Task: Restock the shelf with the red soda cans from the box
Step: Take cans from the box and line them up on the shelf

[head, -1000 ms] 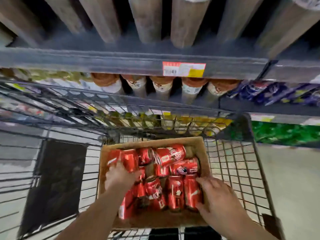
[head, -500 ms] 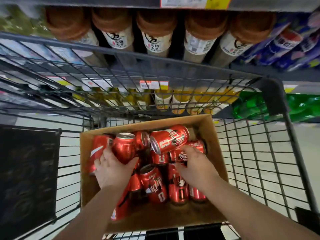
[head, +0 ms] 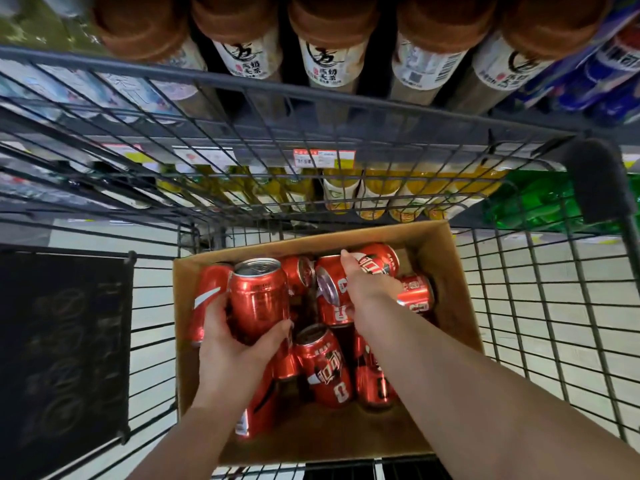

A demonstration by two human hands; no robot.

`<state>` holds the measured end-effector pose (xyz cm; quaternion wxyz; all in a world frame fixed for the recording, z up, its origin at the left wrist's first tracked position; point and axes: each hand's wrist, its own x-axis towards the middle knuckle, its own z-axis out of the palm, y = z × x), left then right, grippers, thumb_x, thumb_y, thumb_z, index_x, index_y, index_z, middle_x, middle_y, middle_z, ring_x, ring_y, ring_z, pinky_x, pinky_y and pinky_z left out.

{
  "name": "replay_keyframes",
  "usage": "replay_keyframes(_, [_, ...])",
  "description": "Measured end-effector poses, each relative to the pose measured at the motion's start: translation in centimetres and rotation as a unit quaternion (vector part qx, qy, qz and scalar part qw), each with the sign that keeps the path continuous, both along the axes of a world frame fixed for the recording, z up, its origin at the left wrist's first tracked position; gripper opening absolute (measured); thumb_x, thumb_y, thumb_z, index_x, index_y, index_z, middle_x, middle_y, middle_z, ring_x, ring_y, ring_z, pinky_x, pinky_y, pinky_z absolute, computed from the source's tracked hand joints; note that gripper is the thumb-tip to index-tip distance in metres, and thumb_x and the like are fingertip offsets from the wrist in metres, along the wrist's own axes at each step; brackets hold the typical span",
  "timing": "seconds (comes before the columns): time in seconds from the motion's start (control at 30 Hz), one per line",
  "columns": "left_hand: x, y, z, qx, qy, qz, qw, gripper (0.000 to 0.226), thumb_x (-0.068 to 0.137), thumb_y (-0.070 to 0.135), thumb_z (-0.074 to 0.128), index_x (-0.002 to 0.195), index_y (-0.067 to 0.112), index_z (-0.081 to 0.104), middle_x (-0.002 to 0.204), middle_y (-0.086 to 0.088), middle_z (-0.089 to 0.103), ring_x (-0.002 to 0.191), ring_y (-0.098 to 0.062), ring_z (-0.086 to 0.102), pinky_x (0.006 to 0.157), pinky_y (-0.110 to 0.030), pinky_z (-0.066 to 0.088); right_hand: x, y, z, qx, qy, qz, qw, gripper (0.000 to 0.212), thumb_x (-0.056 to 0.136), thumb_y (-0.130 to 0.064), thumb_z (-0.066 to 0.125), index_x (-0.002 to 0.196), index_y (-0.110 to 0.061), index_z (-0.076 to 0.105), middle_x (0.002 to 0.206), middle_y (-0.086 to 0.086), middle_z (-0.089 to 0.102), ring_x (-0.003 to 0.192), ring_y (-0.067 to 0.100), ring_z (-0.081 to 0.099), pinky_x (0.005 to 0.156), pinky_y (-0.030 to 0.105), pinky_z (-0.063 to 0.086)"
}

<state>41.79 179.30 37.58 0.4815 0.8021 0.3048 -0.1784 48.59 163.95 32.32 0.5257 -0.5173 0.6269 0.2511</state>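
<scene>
My left hand [head: 227,344] clamps an upright glossy red can [head: 259,299]; my right hand [head: 367,285] wraps a lying can [head: 349,275], both inside the matte cardboard box [head: 453,306]. Beyond: wire-mesh cart [head: 311,109], shelved cylindrical bottles [head: 332,60].

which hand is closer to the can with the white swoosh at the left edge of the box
Left. The left hand grips an upright can right beside the swoosh can; the right hand is across the box on another can.

Cardboard box [head: 446,299] in wire cart [head: 554,327]
</scene>
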Motion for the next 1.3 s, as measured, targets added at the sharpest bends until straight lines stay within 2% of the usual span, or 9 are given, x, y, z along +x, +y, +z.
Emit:
replay_keyframes(0.23, [0.3, 0.9, -0.3, -0.005, -0.002, 0.018, 1.0, 0.066, 0.067, 0.02, 0.082, 0.116, 0.034, 0.039, 0.1, 0.014, 0.059, 0.096, -0.006, 0.059, 0.091, -0.044, 0.052, -1.8, 0.0, -0.6, 0.017, -0.048, -0.02, 0.998, 0.089, 0.059, -0.044, 0.083, 0.128, -0.013, 0.035, 0.116, 0.012, 0.054, 0.107, 0.034, 0.056, 0.094, 0.048, 0.049])
replay_keyframes(0.47, [0.3, 0.7, 0.4, -0.002, -0.007, 0.008, 1.0, 0.071, 0.066, 0.023, 0.083, 0.124, 0.027, 0.042, 0.107, 0.007, 0.061, 0.102, -0.015, 0.06, 0.092, -0.045, 0.051, -5.0, -1.0, 1.8, 0.007, -0.15, 0.125, 0.981, 0.064, 0.063, -0.033, 0.081, 0.117, -0.024, 0.049, 0.111, 0.001, 0.06, 0.099, 0.019, 0.059, 0.089, 0.04, 0.049])
replay_keyframes(0.57, [0.2, 0.5, 1.5, 0.001, -0.021, 0.002, 1.0, 0.077, 0.065, 0.023, 0.083, 0.13, 0.019, 0.041, 0.112, 0.0, 0.062, 0.103, -0.019, 0.061, 0.091, -0.044, 0.051, -6.2, -1.5, 4.1, -0.011, -0.201, 0.188, 0.961, 0.067, 0.061, -0.034, 0.082, 0.115, -0.032, 0.043, 0.11, -0.007, 0.057, 0.101, 0.012, 0.056, 0.087, 0.034, 0.048])
replay_keyframes(0.7, [0.2, 0.0, 4.6, -0.009, -0.042, 0.002, 0.999, 0.073, 0.065, 0.021, 0.083, 0.127, 0.021, 0.045, 0.106, 0.003, 0.064, 0.097, -0.015, 0.063, 0.088, -0.041, 0.052, -7.1, -2.8, 9.2, -0.011, -0.258, 0.217, 0.941, 0.058, 0.069, -0.023, 0.08, 0.107, -0.035, 0.038, 0.095, -0.015, 0.056, 0.089, 0.0, 0.055, 0.068, 0.015, 0.04])
replay_keyframes(0.83, [-0.4, -1.2, 9.8, -0.024, -0.085, -0.005, 0.996, 0.077, 0.054, 0.036, 0.086, 0.12, 0.026, 0.048, 0.103, 0.005, 0.066, 0.092, -0.013, 0.065, 0.088, -0.045, 0.054, -8.0, -4.5, 15.8, -0.032, -0.304, 0.239, 0.922, 0.053, 0.068, -0.021, 0.081, 0.098, -0.035, 0.039, 0.089, -0.018, 0.054, 0.081, -0.006, 0.051, 0.073, 0.018, 0.044])
replay_keyframes(0.93, [-0.9, -3.0, 13.4, -0.037, -0.116, -0.002, 0.993, 0.084, 0.044, 0.052, 0.08, 0.118, 0.028, 0.049, 0.105, 0.0, 0.066, 0.094, -0.019, 0.066, 0.09, -0.047, 0.052, -9.2, -5.8, 20.0, -0.079, -0.345, 0.234, 0.906, 0.062, 0.065, -0.02, 0.083, 0.111, -0.03, 0.043, 0.093, -0.016, 0.059, 0.088, 0.001, 0.058, 0.081, 0.023, 0.046])
replay_keyframes(1.03, [-1.0, -5.5, 17.2, -0.026, -0.165, -0.044, 0.985, 0.097, 0.039, 0.06, 0.068, 0.125, 0.02, 0.048, 0.107, -0.004, 0.065, 0.095, -0.02, 0.064, 0.09, -0.038, 0.049, -10.4, -7.8, 23.9, -0.105, -0.39, 0.205, 0.891, 0.055, 0.066, -0.017, 0.082, 0.1, -0.034, 0.043, 0.094, -0.015, 0.06, 0.087, -0.001, 0.059, 0.079, 0.02, 0.046])
replay_keyframes(1.2, [-1.7, -11.3, 22.9, -0.056, -0.227, -0.111, 0.966, 0.092, 0.045, 0.05, 0.077, 0.125, 0.018, 0.046, 0.104, -0.001, 0.063, 0.091, -0.016, 0.062, 0.085, -0.031, 0.046, -13.5, -12.8, 29.4, -0.156, -0.437, 0.143, 0.874, 0.054, 0.066, -0.012, 0.082, 0.098, -0.034, 0.043, 0.095, -0.012, 0.061, 0.085, 0.004, 0.06, 0.085, 0.031, 0.052])
replay_keyframes(1.3, [-3.3, -16.1, 25.9, -0.085, -0.26, -0.157, 0.949, 0.069, 0.064, 0.026, 0.084, 0.121, 0.02, 0.046, 0.098, 0.005, 0.058, 0.081, -0.003, 0.056, 0.08, -0.029, 0.042, -16.6, -17.0, 32.5, -0.206, -0.454, 0.099, 0.861, 0.054, 0.066, -0.013, 0.082, 0.101, -0.032, 0.044, 0.094, -0.014, 0.06, 0.083, 0.0, 0.059, 0.084, 0.03, 0.05])
